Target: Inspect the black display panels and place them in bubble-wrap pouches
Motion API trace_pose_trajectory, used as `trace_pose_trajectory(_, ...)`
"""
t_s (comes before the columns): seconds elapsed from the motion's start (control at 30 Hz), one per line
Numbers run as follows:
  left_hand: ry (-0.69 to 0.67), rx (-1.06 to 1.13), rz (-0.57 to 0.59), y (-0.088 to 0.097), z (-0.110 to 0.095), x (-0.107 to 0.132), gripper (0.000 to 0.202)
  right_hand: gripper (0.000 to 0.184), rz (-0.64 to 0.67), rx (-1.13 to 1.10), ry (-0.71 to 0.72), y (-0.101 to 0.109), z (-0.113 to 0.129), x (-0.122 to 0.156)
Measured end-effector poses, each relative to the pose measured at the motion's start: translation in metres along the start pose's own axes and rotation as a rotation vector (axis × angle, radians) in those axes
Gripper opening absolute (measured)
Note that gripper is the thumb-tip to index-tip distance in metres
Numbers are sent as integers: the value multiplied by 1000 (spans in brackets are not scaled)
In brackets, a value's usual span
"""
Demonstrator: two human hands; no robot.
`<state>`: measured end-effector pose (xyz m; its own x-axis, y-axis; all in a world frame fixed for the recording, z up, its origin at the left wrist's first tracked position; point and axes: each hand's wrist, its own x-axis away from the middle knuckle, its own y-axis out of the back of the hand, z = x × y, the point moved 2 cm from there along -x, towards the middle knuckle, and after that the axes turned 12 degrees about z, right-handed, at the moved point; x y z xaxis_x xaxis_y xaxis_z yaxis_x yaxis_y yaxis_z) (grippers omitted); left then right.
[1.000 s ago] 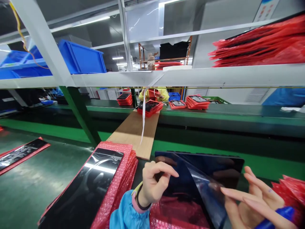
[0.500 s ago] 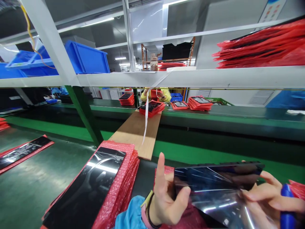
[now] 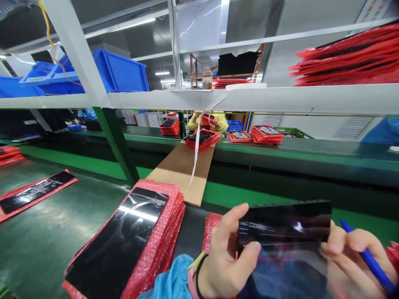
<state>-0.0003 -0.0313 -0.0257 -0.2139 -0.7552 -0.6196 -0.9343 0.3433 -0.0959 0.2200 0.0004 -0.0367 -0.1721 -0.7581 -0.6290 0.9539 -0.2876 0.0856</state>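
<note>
I hold a dark glossy panel (image 3: 285,224) tilted up in front of me, with a thin clear film hanging blurred below it. My left hand (image 3: 226,257) grips the panel's left edge, thumb on the front. My right hand (image 3: 349,253) holds the right edge and also carries a blue pen (image 3: 368,257) between its fingers. Red bubble wrap (image 3: 212,226) lies under the panel. To the left, a stack of red bubble-wrap sheets (image 3: 162,232) bears another black panel (image 3: 124,236).
A wooden board (image 3: 183,166) bridges to the far green bench (image 3: 311,145), where a person in yellow (image 3: 207,120) works among red stacks. Another panel on red wrap (image 3: 34,193) lies far left. Blue bins (image 3: 118,74) and red bags (image 3: 349,58) sit on the overhead shelf.
The panel has been lifted from lying flat to tilted upright. My left hand has gone from pinching the film to gripping the panel's left edge; the pen now shows in my right hand.
</note>
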Motion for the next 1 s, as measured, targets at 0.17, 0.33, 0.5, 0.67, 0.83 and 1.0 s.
trace_pose_trajectory(0.17,53,125,139,1,-17,-7,67,32,78,-325,-313,-1,-2,-3)
trace_pose_trajectory(0.33,26,143,213,2,-16,-6,78,28,104,-353,-418,0,-8,-5)
trace_pose_trajectory(0.5,43,146,205,-2,-14,-4,84,25,123,-381,-450,2,-15,-6)
trace_pose_trajectory(0.67,28,126,270,-1,-14,-4,89,34,96,-532,-456,-1,-15,-1)
trace_pose_trajectory(0.83,-32,117,308,3,-15,-4,77,43,49,-576,-448,-6,-4,-3)
trace_pose_trajectory(1.0,-96,23,303,1,-16,-2,63,46,69,-625,-390,-4,-3,-5)
